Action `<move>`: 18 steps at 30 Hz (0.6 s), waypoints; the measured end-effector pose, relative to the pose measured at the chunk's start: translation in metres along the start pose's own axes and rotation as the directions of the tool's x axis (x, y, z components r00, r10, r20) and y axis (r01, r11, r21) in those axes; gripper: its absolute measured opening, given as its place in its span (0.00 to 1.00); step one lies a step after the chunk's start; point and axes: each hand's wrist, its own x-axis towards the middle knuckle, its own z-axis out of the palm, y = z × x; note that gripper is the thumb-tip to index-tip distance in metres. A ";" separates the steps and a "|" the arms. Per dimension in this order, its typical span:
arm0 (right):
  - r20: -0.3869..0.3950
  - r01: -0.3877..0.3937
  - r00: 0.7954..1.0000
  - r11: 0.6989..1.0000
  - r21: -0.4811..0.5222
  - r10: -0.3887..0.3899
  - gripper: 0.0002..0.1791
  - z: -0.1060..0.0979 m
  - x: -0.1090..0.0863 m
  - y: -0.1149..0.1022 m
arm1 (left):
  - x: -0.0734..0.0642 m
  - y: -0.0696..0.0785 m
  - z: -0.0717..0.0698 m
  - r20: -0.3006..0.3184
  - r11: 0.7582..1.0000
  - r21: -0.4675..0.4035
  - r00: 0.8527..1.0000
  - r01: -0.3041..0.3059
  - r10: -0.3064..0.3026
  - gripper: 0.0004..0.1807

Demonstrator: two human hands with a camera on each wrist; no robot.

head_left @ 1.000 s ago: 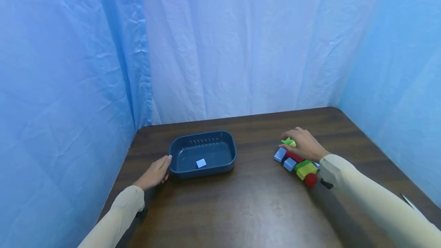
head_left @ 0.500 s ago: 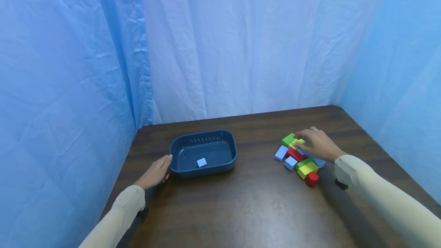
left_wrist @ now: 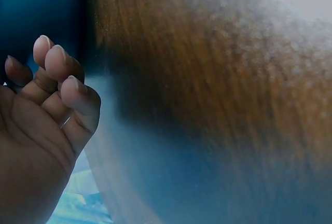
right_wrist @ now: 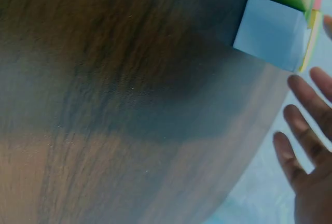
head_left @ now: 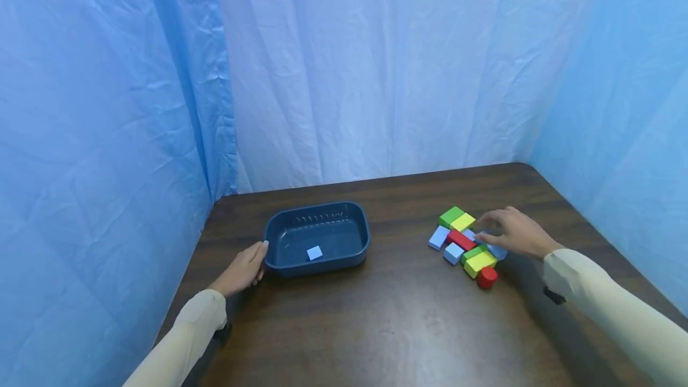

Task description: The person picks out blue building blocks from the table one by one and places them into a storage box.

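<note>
My left hand (head_left: 242,269) grips the near left corner of a dark blue plastic tray (head_left: 338,239), thumb at the rim. In the left wrist view its fingers (left_wrist: 78,97) curl beside the tray's wall. A single light blue block (head_left: 314,252) lies inside the tray. On the right, my right hand (head_left: 517,233) hovers at the far right side of a cluster of toy blocks, fingers spread and holding nothing. The cluster has a green block (head_left: 451,216), yellow block (head_left: 480,263), red block (head_left: 461,240), several blue blocks (head_left: 438,237) and a red cylinder (head_left: 487,278).
Everything stands on a dark brown wooden table (head_left: 344,327) with a rounded far right corner. Pale blue curtains (head_left: 365,76) hang behind it and along both sides.
My right hand has let go of the green and yellow blocks at the cluster's far end and drawn back to the right. The left hand has stayed on the tray.
</note>
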 end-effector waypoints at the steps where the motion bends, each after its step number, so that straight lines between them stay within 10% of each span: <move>1: 0.015 -0.012 1.000 1.000 0.000 0.012 0.33 0.000 0.000 0.000 | 0.000 -0.001 0.000 -0.003 1.000 -0.001 1.000 0.001 -0.001 0.34; 18: 0.128 -0.150 0.981 0.988 0.032 0.145 0.31 0.000 0.000 0.011 | -0.005 0.006 0.002 -0.013 1.000 0.002 1.000 0.007 -0.007 0.28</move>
